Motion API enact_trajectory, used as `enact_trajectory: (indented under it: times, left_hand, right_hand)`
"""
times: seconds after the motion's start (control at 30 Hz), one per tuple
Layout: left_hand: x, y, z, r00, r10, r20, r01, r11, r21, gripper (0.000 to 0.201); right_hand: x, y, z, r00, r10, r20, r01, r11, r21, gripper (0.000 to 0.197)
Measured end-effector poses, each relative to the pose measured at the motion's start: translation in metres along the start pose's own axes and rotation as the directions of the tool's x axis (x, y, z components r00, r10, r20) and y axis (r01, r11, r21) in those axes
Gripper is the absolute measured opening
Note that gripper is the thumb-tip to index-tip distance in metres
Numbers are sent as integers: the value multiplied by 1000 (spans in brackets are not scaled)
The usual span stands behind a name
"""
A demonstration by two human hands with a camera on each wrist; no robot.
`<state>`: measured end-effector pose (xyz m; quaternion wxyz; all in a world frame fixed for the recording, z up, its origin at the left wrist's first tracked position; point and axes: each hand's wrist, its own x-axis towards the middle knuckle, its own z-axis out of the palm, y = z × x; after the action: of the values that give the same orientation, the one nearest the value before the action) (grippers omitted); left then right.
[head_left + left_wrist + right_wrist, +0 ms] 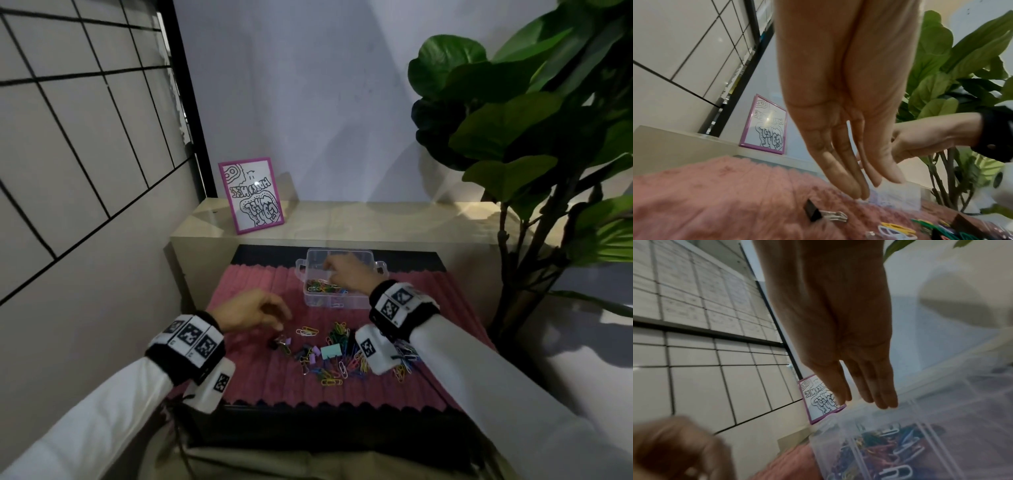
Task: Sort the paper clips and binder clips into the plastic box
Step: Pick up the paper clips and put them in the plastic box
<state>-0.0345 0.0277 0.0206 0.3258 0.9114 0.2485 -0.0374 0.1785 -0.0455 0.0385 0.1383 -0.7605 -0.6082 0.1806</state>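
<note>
A clear plastic box with dividers stands at the back of the pink mat; coloured paper clips lie in its near compartments. My right hand hovers over the box, fingers straight and empty. My left hand hangs just above the mat, fingers straight and holding nothing, right over a black binder clip. A loose pile of paper clips with purple and teal binder clips lies mid-mat.
A pink-framed drawing leans on the pale ledge behind the mat. A large leafy plant stands at the right. A tiled wall closes the left side.
</note>
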Motion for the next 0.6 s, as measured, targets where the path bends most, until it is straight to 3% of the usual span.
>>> enact_trajectory:
  times: [0.13,0.27,0.33,0.47,0.6]
  left_hand:
    - [21,22,11,999,43,32,-47,989,137,29]
    - [44,39,35,991,24,131,-75,914,399,39]
    - [52,44,41,992,6,130,-66,880,470,42]
    - [58,44,38,987,-34,159,-44,884,465,37]
    - [58,30,31,989,-19,146,-33,938,345,30]
  right_hand:
    - [-16,4,8,980,-184,-80,180,982,-51,17]
    - [-35,8,18,963,-211,171,242,951,-191,19]
    - [-41,13,30,958,-196,210,241,947,-212,26]
    - [-44,15,41,955,-206,211,249,948,-200,29]
    - [-39,17,34,951,-150,271,180,980,-88,22]
